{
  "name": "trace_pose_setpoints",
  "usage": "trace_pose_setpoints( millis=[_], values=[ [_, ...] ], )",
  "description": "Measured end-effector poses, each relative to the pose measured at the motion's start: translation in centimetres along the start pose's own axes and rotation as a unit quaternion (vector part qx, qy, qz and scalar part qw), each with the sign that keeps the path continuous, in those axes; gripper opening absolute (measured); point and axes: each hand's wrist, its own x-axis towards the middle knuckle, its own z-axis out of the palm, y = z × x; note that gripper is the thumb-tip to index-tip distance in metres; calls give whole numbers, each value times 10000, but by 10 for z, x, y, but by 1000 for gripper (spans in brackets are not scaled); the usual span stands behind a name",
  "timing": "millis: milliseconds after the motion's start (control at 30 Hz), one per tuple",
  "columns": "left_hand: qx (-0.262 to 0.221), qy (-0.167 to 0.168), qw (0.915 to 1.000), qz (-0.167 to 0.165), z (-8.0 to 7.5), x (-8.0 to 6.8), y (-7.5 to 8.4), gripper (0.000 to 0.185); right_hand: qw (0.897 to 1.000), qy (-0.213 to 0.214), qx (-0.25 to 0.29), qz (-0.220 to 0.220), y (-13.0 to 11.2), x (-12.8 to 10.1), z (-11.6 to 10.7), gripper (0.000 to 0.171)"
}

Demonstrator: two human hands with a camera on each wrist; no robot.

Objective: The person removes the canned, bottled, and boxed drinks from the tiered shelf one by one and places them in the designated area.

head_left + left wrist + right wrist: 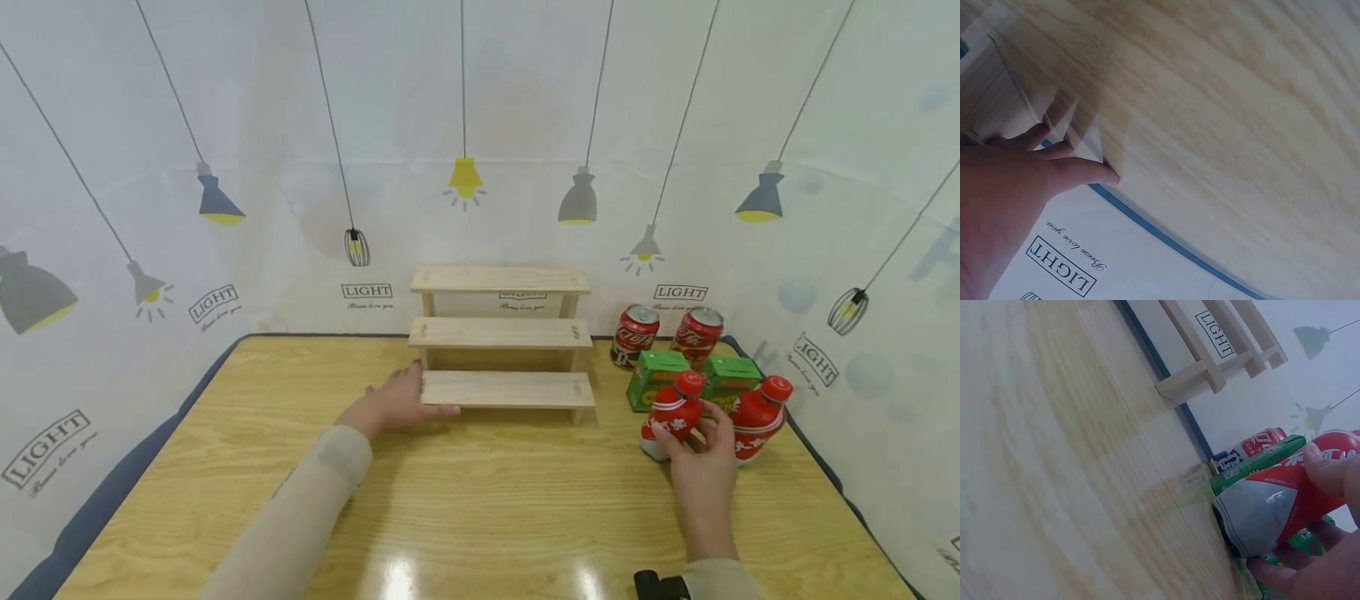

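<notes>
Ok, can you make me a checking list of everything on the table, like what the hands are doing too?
Surface: wooden table, glossy with glare.
Job's things: left red bottle tilted off the table, bare wooden three-step rack.
Clutter: second red bottle, two green cartons, two red cans, all right of the rack.
Hands: right hand grips the left bottle; left hand rests at the rack's lowest step.
Cables: nothing seen.
Surroundings: lamp-print backdrop.

"LIGHT" in boxed capitals — printed repeatedly on white backdrop (525, 100), cursive line under each, too small to read. Same "LIGHT" box visible in both wrist views. Red cans (634, 335) and red bottles (672, 414) — white lettering, unreadable. Green cartons (655, 378): print illegible.
</notes>
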Motion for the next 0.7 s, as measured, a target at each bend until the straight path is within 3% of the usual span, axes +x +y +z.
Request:
trace_pose_setpoints(
  millis=[267, 700],
  values=[
    [-11, 2, 10000, -30, 0, -1, -6, 133, 10000, -59, 25, -34, 6, 10, 5, 82],
    [-4, -7, 10000, -15, 4, 3, -8, 133, 9992, -26, -404, 58, 12, 19, -3, 84]
  ],
)
